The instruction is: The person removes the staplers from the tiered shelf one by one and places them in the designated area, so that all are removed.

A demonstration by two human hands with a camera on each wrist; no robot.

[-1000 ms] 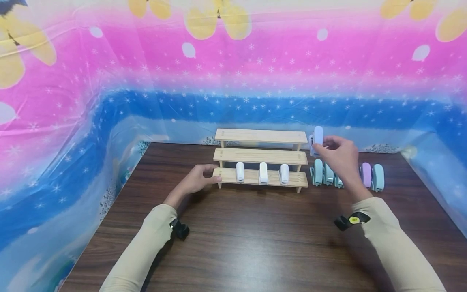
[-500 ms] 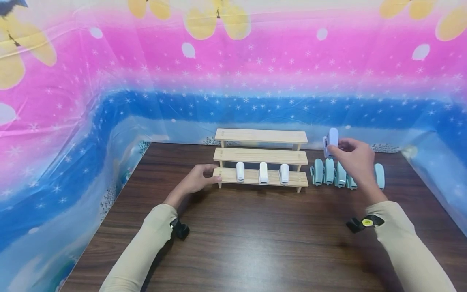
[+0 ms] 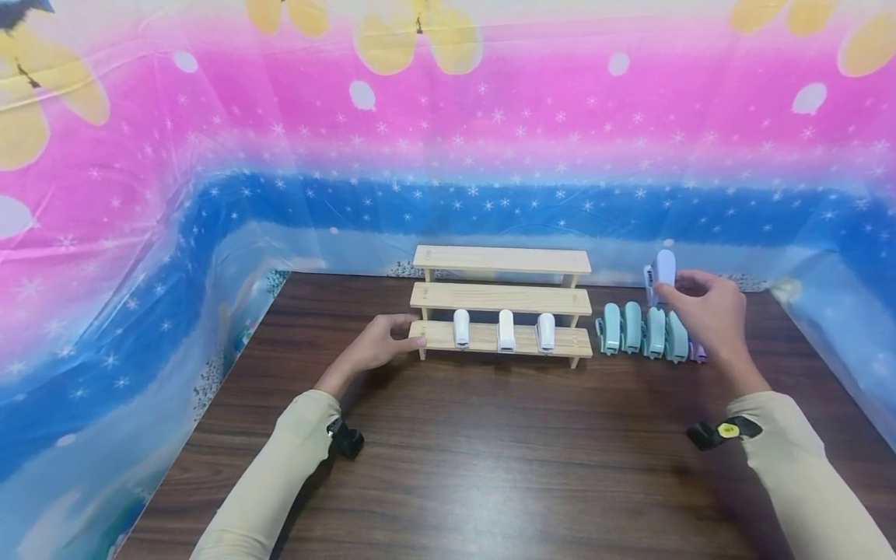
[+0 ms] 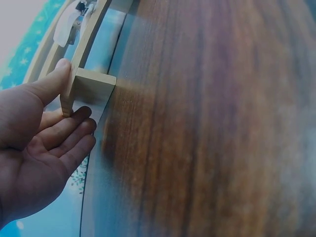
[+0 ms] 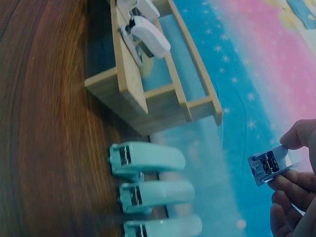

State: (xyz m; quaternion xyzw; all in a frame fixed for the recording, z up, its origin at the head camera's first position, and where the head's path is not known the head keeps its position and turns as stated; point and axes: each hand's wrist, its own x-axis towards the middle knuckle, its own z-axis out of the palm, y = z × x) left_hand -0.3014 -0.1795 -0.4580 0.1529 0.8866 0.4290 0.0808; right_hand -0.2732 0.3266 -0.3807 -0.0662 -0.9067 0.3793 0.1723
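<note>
My left hand (image 3: 374, 342) grips the left end of the lowest tier of a three-step wooden display stand (image 3: 500, 299). In the left wrist view its thumb lies on the board and its fingers reach beneath. Three white mini staplers (image 3: 505, 331) stand spaced along that bottom tier. My right hand (image 3: 710, 315) pinches a lavender mini stapler (image 3: 665, 268) between thumb and fingers, raised above the row on the table. That row has several mint-green staplers (image 3: 631, 327) standing side by side. A purple stapler (image 3: 698, 351) peeks out, mostly hidden behind my right hand.
Both stand and row sit toward the back of a dark wood-grain table (image 3: 448, 467). A pink and blue patterned cloth (image 3: 490, 140) hangs right behind and along the sides. The stand's upper two tiers rise toward the cloth.
My right hand has moved rightward with the lavender stapler, uncovering more of the mint-green staplers and covering the right end of the row. My left hand has stayed on the stand.
</note>
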